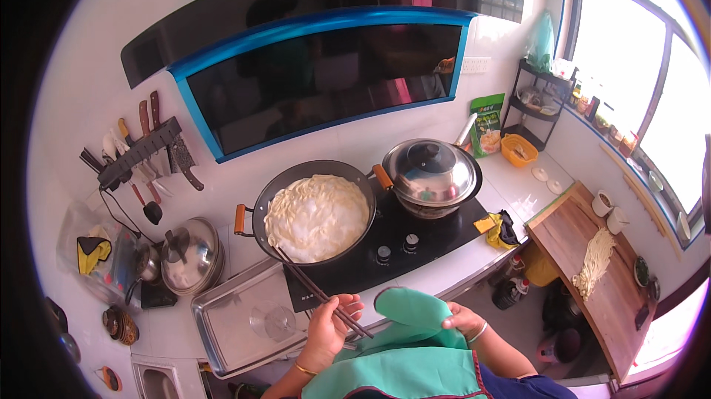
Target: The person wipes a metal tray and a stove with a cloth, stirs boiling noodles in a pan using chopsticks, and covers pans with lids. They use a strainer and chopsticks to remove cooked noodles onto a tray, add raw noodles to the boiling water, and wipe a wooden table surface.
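Kitchen corner, head view: pale walls, window (622,36) blown out so outside is unreadable, fisheye rim blacks out the corners. Lower body hidden by the green apron (415,373); worktop's front edge is cut off behind it. Under-counter stuff too dark to sort out. Chopsticks' (308,285) far tips meet the wok's (275,186) near-left rim; can't tell if they touch.

White worktop (511,186) carries a black hob (422,262). Wok sits over hob's left edge, full of pale noodles (318,214) under white foam. Steel-lidded pot (429,177) at hob's back-right corner, contents hidden. Metal tray (241,280) along worktop's front edge, left of hob; clear round thing (280,323) in it, hard to make out.

Left hand (332,329): narrow grip, holding chopsticks. Right hand (464,321): pinching the apron's raised flap.

Yellow-black cloth (502,227) on hob's right edge. Wooden board (563,240) under window, strands of dough (595,262) along its middle. Knife rack (141,155) on wall, left.
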The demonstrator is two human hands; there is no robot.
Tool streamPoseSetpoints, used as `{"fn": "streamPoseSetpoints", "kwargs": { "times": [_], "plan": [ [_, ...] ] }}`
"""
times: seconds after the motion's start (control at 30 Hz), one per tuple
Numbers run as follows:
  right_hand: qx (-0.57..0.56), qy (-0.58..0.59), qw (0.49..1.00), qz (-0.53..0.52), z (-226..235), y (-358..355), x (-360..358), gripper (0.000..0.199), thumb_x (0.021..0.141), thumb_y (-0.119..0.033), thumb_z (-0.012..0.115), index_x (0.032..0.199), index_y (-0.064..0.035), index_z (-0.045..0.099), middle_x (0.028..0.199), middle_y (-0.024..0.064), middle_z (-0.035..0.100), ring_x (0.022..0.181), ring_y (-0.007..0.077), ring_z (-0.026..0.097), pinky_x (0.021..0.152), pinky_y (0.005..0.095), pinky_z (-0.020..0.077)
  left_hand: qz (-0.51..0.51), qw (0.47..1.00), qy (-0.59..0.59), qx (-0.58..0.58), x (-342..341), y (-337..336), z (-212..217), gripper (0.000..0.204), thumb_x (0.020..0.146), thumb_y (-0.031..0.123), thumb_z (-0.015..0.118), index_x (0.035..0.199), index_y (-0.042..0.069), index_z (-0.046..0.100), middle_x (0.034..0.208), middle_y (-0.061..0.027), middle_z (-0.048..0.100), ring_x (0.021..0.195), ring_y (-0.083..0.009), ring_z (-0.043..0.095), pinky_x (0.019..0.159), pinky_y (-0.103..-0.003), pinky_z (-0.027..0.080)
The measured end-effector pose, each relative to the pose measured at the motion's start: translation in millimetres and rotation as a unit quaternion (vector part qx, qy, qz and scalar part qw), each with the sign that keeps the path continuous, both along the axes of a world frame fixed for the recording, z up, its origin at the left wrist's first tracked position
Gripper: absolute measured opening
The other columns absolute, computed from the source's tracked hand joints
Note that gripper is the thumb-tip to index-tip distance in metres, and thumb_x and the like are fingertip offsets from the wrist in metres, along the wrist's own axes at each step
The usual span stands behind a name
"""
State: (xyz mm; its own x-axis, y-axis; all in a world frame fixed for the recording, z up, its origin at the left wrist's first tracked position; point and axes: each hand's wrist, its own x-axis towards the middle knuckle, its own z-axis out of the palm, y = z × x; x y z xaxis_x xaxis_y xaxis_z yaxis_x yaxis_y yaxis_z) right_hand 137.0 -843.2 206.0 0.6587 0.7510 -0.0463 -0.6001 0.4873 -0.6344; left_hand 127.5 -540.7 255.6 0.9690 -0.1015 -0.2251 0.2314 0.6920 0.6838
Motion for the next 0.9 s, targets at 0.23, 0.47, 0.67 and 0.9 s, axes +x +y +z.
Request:
{"fn": "streamPoseSetpoints", "kwargs": {
  "times": [0.23, 0.47, 0.67, 0.9],
  "plan": [
    [-0.266, -0.234, 0.924, 0.145, 62.9, 34.3, 2.9, 0.048, 0.081, -0.020, 0.069, 0.117, 0.0067, 0.054, 0.104, 0.0096, 0.063, 0.097, 0.0166, 0.058, 0.092, 0.0304, 0.0440, 0.015, 1.000, -0.002, -0.004, -2.1, 3.4, -2.2, 0.025, 0.093, 0.020, 0.047, 0.101, 0.002, 0.062, 0.104, -0.0137, 0.064, 0.095, -0.0270, 0.062, 0.081, -0.038, 0.050],
    [-0.082, -0.042, 0.996, 0.004, 52.0, 25.6, -4.2, 0.033, 0.082, -0.015, 0.064, 0.108, 0.0060, 0.060, 0.097, 0.0099, 0.066, 0.088, 0.0181, 0.063, 0.083, 0.0297, 0.0494, 0.030, 1.000, -0.003, -0.004, -6.9, 4.7, 1.0, 0.025, 0.093, 0.020, 0.046, 0.100, 0.002, 0.062, 0.102, -0.0133, 0.064, 0.091, -0.0248, 0.063, 0.078, -0.037, 0.051],
    [0.045, 0.023, 0.981, -0.189, 91.8, 18.0, -29.0, 0.050, 0.079, -0.022, 0.061, 0.120, 0.0047, 0.050, 0.112, 0.0183, 0.059, 0.100, 0.0302, 0.060, 0.089, 0.0407, 0.0483, 0.019, 0.999, 0.002, 0.030, -10.9, 2.8, 7.6, 0.027, 0.096, 0.021, 0.042, 0.099, 0.000, 0.059, 0.101, -0.0142, 0.063, 0.085, -0.0218, 0.063, 0.076, -0.033, 0.051],
    [0.226, -0.176, 0.925, -0.248, 229.8, 50.3, -71.9, 0.046, 0.085, -0.030, 0.057, 0.120, -0.0007, 0.048, 0.114, 0.0248, 0.052, 0.101, 0.0389, 0.055, 0.086, 0.0455, 0.0461, -0.004, 0.998, 0.016, 0.055, -4.7, -14.0, 15.2, 0.025, 0.094, 0.020, 0.044, 0.099, -0.001, 0.059, 0.096, -0.0139, 0.063, 0.081, -0.0208, 0.063, 0.073, -0.033, 0.051]
  ]
}}
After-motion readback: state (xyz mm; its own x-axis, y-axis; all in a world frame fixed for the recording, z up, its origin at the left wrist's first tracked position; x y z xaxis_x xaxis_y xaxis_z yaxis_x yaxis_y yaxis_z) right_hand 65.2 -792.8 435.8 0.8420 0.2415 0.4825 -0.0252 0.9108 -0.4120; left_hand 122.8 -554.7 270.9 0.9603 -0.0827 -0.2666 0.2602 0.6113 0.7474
